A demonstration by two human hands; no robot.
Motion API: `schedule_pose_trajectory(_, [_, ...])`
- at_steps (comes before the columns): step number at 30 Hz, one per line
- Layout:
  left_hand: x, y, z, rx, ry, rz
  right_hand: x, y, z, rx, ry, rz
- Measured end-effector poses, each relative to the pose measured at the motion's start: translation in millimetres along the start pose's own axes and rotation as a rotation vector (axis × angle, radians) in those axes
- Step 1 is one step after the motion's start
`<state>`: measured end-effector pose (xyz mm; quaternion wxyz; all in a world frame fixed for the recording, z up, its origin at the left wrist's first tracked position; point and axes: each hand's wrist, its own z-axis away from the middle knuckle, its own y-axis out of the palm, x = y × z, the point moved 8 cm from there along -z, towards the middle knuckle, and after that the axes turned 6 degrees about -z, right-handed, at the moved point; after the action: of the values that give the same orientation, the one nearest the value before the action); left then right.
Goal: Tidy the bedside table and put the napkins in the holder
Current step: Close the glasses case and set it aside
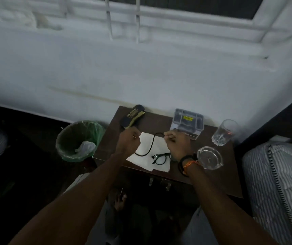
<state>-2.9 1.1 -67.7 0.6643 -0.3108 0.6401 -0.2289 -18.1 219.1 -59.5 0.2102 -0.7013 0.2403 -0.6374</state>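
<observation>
Head view: Both hands work over the dark wooden bench. The left hand is curled closed on one end of a black cord. The right hand pinches the other end of the cord between its fingertips; in the dim light the exact grip is hard to confirm. The cord sags in an S-curve between the hands, above the white napkins. The napkins lie flat at the front centre of the bench. A pair of black glasses rests on the napkins. The clear holder stands at the back of the bench against the wall. A spectacle case lies at the back left corner. A drinking glass and a glass ashtray stand at the right. A bin with a green liner stands on the floor left of the bench.
</observation>
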Motion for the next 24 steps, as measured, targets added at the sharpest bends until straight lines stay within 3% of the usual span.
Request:
schedule_pose_trajectory(6, [24.9, -4.3, -34.9, -0.124, -0.04, -0.039, -14.8, 7.9, -12.6, 0.001, -0.04, -0.049])
schedule_pose_trajectory(10, [43.9, -4.1, -46.9, -0.294, -0.053, -0.042, -32.8, 12.0, -6.1, 0.008, -0.035, -0.136])
schedule_pose_trajectory(15, [51.3, 4.2, -59.2, -0.392, -0.148, 0.12, -25.6, 10.9, -11.2, 0.01, 0.071, -0.554])
schedule_pose_trajectory(18, [42.8, 4.8, -74.2, -0.362, -0.059, 0.052, -15.8, 22.1, -11.7, 0.106, 0.09, -0.627])
schedule_pose_trajectory(24, [58.6, 5.5, -90.7, -0.261, 0.003, -0.188, 19.3, 62.1, 24.1, 0.505, -0.15, -0.268])
